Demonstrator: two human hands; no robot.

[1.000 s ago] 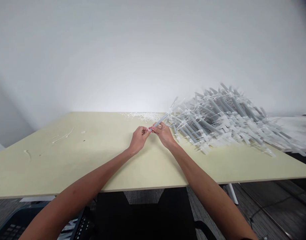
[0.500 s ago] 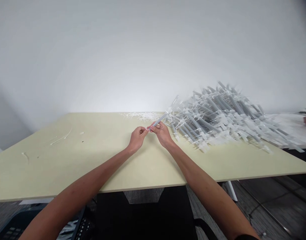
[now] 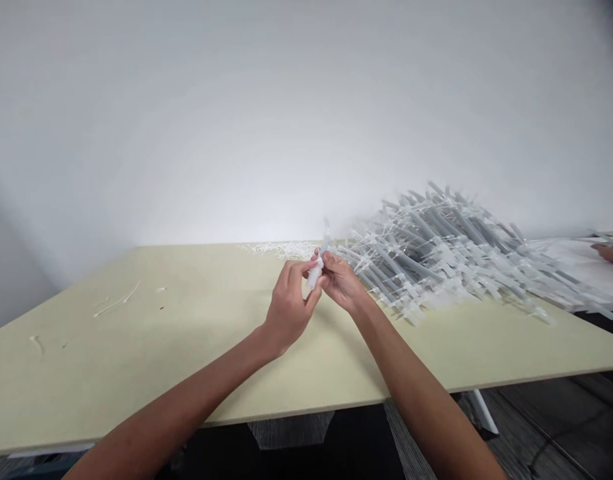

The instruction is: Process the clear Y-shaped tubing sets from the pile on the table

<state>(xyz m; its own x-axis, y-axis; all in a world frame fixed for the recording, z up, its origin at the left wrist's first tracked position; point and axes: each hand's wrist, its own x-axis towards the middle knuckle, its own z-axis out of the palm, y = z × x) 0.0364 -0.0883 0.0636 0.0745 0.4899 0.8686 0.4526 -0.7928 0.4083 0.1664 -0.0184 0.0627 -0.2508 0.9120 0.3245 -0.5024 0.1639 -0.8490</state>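
Note:
Over the middle of the table, both hands meet on one translucent plastic tube (image 3: 314, 275), whose whitish end points toward me. My left hand (image 3: 289, 303) has its thumb and fingers closed around that end. Beside it, my right hand (image 3: 342, 283) pinches the tube at its narrow part, and the far end sticks up beyond the fingers, blurred. Some of the tube is hidden by my fingers. To the right of my right hand lies a large heap of similar grey tubes (image 3: 421, 233) with white ends and thin white cable ties.
A pile of thin white cable ties (image 3: 286, 250) lies at the table's back edge. Loose ties (image 3: 117, 299) and scraps are scattered on the left of the pale table (image 3: 161, 373). Another person's hand (image 3: 611, 253) shows at the far right by a white surface. A wall stands behind.
My left hand has shifted right and taken hold around the tube's whitish end. The tube has turned from slanting right to nearly upright. The view has tilted up slightly.

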